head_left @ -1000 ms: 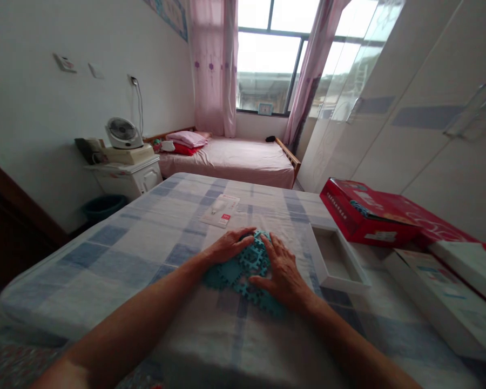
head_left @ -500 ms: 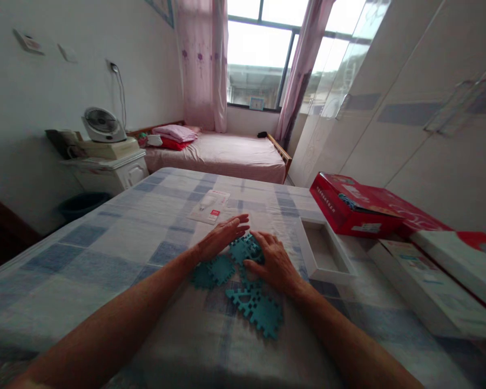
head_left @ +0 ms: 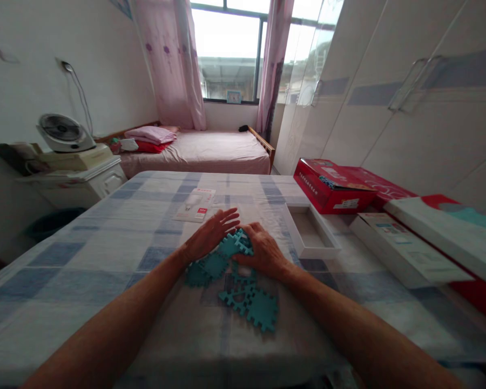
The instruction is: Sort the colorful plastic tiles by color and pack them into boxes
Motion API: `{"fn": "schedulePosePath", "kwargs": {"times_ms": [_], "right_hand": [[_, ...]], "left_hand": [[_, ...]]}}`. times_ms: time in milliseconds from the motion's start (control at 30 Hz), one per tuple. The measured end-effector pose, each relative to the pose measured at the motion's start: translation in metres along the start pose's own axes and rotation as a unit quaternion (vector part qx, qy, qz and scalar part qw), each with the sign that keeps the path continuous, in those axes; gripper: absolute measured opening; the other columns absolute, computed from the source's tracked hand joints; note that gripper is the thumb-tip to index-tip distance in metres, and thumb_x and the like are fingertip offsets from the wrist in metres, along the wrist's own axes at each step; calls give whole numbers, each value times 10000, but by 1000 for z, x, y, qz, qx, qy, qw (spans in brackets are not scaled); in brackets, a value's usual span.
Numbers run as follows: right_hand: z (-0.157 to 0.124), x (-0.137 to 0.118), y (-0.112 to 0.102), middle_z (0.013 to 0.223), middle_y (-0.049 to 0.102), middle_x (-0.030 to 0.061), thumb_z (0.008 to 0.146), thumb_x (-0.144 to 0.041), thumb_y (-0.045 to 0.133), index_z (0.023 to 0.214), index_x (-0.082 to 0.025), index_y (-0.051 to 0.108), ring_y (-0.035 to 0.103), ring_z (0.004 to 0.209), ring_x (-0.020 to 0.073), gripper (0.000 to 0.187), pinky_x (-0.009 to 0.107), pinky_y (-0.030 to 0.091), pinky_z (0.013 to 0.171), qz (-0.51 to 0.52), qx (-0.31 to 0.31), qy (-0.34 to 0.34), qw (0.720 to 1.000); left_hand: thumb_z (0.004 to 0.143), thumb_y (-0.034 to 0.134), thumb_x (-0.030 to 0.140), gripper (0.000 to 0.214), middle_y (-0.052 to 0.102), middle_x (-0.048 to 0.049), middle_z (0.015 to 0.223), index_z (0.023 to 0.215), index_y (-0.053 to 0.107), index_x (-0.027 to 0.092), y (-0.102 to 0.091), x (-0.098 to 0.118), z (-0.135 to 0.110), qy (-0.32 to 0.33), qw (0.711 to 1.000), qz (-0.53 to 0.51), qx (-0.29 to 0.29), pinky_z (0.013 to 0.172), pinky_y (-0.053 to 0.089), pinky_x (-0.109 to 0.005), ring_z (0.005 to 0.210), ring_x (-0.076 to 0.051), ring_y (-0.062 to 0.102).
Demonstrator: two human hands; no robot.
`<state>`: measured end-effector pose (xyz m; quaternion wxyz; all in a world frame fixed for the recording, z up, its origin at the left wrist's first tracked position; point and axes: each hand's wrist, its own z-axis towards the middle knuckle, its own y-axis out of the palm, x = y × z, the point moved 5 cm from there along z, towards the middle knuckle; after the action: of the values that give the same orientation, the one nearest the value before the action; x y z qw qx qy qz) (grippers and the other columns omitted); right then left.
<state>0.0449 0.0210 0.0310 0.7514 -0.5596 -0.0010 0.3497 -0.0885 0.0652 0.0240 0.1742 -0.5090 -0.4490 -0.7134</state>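
Note:
Several teal foam puzzle tiles with toothed edges lie on a bed covered by a blue and white checked sheet. My left hand rests with its fingers stretched out and spread, touching the far tiles. Beside it, my right hand curls its fingers over one tile at the top of the pile. Two joined tiles lie free in front of my right wrist. Other tiles sit under my left wrist.
A shallow white box sits open to the right of my hands. A red carton and flat white boxes line the bed's right side by the wardrobe. A small leaflet lies beyond my hands. A nightstand with a fan stands left.
My hands have drawn closer together over the far tiles, and the right hand's fingers have curled. Two joined tiles that lay under my right hand now lie uncovered. The view has swung left.

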Motion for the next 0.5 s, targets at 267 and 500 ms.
{"fn": "schedulePosePath", "kwargs": {"times_ms": [267, 500], "right_hand": [[-2, -1, -7, 1067, 505, 53, 791, -293, 589, 1126, -240, 530, 546, 947, 169, 344, 279, 455, 790, 19, 35, -5, 999], [1, 8, -29, 1016, 535, 29, 733, -201, 605, 1077, -249, 569, 559, 893, 157, 349, 277, 469, 778, 50, 133, 40, 989]], "left_hand": [[857, 445, 550, 500, 537, -99, 1299, 1174, 598, 195, -6, -1, 1, -21, 999, 23, 11, 1055, 274, -443, 1272, -297, 395], [823, 498, 566, 515, 596, -113, 1224, 1118, 634, 166, -14, -3, 4, -17, 998, 57, 25, 1048, 300, -448, 1194, -295, 481]]}}
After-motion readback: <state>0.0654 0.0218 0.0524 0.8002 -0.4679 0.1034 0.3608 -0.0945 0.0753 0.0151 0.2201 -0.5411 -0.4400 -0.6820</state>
